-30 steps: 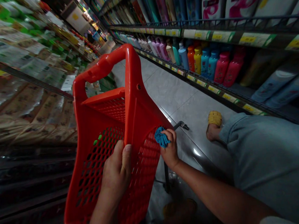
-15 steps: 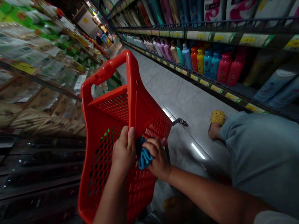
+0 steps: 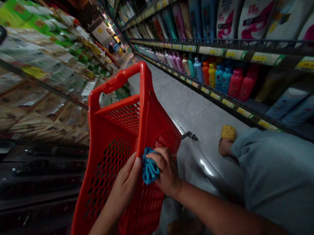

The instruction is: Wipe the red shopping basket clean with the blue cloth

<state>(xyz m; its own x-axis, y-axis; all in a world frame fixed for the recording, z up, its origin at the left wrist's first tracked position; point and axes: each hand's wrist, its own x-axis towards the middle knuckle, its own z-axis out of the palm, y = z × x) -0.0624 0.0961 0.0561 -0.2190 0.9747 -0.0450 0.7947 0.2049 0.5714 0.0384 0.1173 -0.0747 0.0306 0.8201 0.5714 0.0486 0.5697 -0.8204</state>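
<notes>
Fingers of the right hand [image 3: 168,176] close on a crumpled blue cloth [image 3: 149,166] against a red perforated plastic basket [image 3: 144,121]; the left hand [image 3: 125,177] grips the basket beside it with closed fingers.

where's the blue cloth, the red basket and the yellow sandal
blue cloth [image 3: 149,167], head view, on the middle of the bunched cloth
red plastic shopping basket [image 3: 119,81], head view, on its handle
yellow sandal [image 3: 228,132], head view, on its strap
</notes>
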